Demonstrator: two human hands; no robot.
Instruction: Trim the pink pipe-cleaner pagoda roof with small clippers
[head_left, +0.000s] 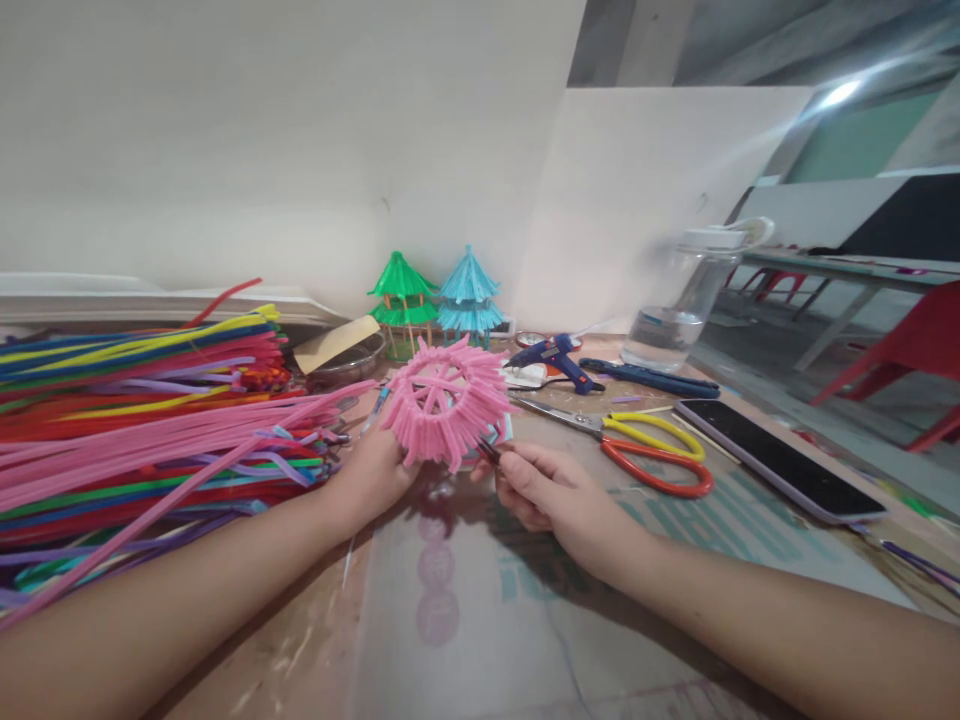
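My left hand [373,478] holds a round pink pipe-cleaner piece [444,400] from below; it looks like a small fringed roof with spokes. My right hand [541,490] is closed around a thin dark tool [489,451] whose tip touches the fringe at the piece's lower right. Both hands hover just above the glossy table [465,610]. To the left lies a big pile of coloured pipe cleaners [142,420], with pink strands reaching toward my left hand.
Green [401,300] and blue [469,295] pagoda models stand by the wall. A blue glue gun [551,357], scissors with yellow and red handles [652,450], a phone [776,460], a clear water bottle [686,300] and a dark blue tool [649,378] lie to the right. Red chairs [915,350] stand beyond.
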